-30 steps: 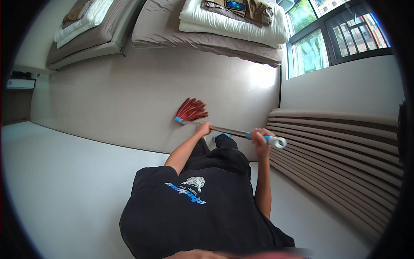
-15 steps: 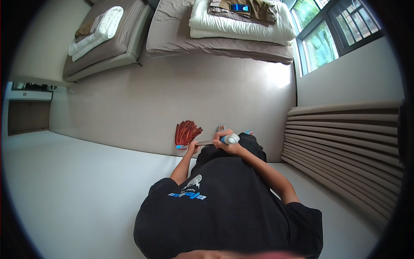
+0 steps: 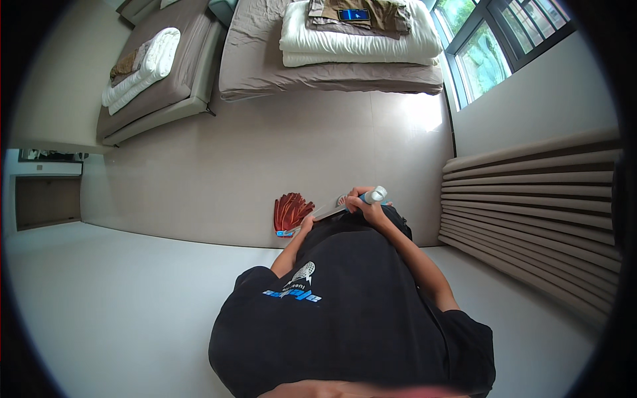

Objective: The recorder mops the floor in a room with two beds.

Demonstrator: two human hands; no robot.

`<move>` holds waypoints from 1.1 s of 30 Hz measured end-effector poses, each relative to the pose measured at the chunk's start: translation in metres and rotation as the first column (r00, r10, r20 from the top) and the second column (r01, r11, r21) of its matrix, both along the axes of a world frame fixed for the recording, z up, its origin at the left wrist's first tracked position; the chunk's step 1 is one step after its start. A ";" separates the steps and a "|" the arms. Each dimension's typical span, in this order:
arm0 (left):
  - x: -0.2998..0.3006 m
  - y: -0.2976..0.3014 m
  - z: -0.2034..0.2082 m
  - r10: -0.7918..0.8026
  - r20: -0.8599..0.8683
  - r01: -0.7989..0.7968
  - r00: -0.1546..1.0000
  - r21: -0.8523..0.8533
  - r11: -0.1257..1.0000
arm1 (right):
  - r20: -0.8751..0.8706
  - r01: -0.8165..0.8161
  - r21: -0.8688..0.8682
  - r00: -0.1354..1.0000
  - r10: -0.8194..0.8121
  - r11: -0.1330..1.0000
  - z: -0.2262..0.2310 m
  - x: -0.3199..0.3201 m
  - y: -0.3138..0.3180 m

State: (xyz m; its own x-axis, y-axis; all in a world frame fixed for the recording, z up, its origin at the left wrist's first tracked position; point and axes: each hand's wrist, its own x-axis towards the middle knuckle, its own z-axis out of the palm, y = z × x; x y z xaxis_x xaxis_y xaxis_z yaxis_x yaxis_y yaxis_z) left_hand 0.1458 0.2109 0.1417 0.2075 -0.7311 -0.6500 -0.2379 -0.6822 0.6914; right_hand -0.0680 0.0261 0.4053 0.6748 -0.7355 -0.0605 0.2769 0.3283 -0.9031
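A mop (image 3: 292, 211) with a head of reddish-brown strips and a blue clamp rests at the floor, left of my body. Its thin pale pole (image 3: 330, 212) runs rightward across the front of my legs. My left hand (image 3: 306, 225) is closed around the pole close to the mop head. Farther right, my right hand (image 3: 363, 204) is wrapped round the blue grip near the pole's white end cap (image 3: 376, 194). Part of a sandalled foot shows behind my right hand.
Ahead stands a bed (image 3: 259, 73) with a folded white quilt (image 3: 358, 50), brown cloth and a phone (image 3: 353, 14). Another bed (image 3: 192, 73) is at the far left. A window (image 3: 488, 60) and gathered beige curtain (image 3: 524, 192) line the right; a white wall (image 3: 133, 285) runs behind me.
My right hand has moved right and slightly away with the grip, widening the distance between my hands. The whole view has tilted a little. Both hands keep hold of the mop.
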 end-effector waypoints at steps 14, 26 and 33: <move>-0.003 -0.003 0.046 0.038 0.102 -0.027 0.994 -0.099 0.995 | -0.031 -0.034 -0.024 0.999 0.033 0.999 -0.002 0.008 -0.006; -0.006 -0.002 0.023 0.059 0.172 -0.025 0.983 -0.192 0.981 | -0.051 -0.030 -0.001 0.998 0.030 1.000 -0.003 0.005 -0.005; -0.014 -0.007 0.003 0.071 0.195 -0.019 0.978 -0.254 0.967 | -0.088 -0.009 0.010 0.996 0.010 1.000 -0.003 -0.002 -0.007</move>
